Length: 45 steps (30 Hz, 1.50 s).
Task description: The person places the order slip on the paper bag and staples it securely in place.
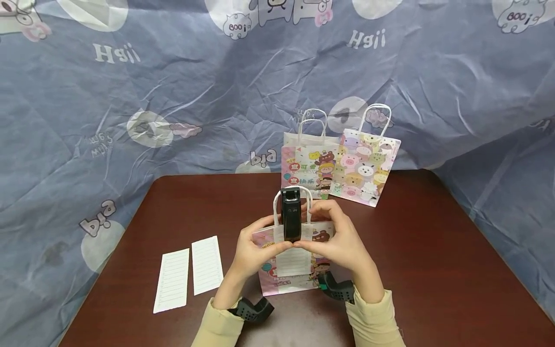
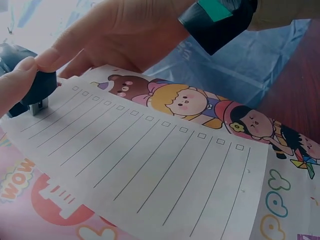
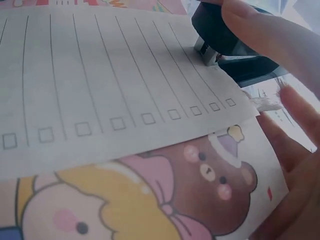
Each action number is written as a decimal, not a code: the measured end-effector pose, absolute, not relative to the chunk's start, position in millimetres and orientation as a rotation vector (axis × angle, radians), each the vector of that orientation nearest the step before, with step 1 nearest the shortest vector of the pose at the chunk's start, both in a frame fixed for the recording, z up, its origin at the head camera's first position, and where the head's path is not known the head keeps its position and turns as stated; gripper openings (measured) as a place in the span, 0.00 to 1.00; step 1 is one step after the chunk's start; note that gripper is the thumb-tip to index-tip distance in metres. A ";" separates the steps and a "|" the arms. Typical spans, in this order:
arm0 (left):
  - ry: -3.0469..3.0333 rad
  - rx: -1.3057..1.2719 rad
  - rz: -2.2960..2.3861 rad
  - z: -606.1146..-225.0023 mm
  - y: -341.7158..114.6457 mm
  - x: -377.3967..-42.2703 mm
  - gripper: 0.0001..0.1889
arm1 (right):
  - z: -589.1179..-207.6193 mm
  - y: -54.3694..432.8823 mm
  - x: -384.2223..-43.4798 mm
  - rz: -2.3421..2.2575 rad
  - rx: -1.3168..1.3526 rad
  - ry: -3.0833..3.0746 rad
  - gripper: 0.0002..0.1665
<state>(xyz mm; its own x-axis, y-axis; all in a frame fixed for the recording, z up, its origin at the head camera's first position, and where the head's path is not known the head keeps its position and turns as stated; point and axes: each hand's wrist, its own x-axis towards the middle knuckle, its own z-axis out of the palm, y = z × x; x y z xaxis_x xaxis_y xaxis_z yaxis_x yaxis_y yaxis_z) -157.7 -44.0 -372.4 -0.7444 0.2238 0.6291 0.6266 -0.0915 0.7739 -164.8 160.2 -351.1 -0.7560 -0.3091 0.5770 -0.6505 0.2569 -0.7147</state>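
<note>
A black stapler (image 1: 292,219) stands lengthwise over the top edge of a pink-and-white cartoon gift bag (image 1: 270,282), between its white twisted handles. Under the stapler's front end, a white lined paper slip (image 1: 293,263) lies flat against the bag's face. My left hand (image 1: 257,245) holds the stapler from the left, its thumb on the near end. From the right, my right hand (image 1: 342,236) grips it too, the thumbs meeting at the front. The wrist views show the stapler's metal nose (image 3: 206,51) at the slip's top edge. Fingers behind the bag are partly hidden.
Two more lined slips (image 1: 171,279) (image 1: 207,265) lie left on the brown table (image 1: 412,270). At the back stand cartoon gift bags (image 1: 310,166) and an animal-print bag (image 1: 365,166), leaning by the blue patterned cloth (image 1: 195,96). Black bands (image 1: 253,310) sit on both wrists.
</note>
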 end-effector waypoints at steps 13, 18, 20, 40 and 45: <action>-1.983 -0.943 -1.912 -374.8 -53.2 -154.4 0.33 | -354.2 158.7 -161.6 1.370 0.978 -2.247 0.42; -2.064 -0.891 -1.957 -375.4 -61.2 -155.5 0.32 | -354.2 154.2 -161.0 1.365 0.986 -2.191 0.41; -2.095 -0.874 -1.958 -373.5 -64.0 -159.1 0.29 | -351.7 152.1 -163.8 1.352 0.991 -2.164 0.41; -2.280 -0.458 -1.706 -378.4 -73.7 -177.4 0.30 | -323.2 144.8 -156.7 1.381 0.910 -1.853 0.35; -2.242 -0.302 -1.585 -405.9 -81.7 -192.2 0.38 | -323.7 150.0 -158.1 1.411 0.899 -1.867 0.42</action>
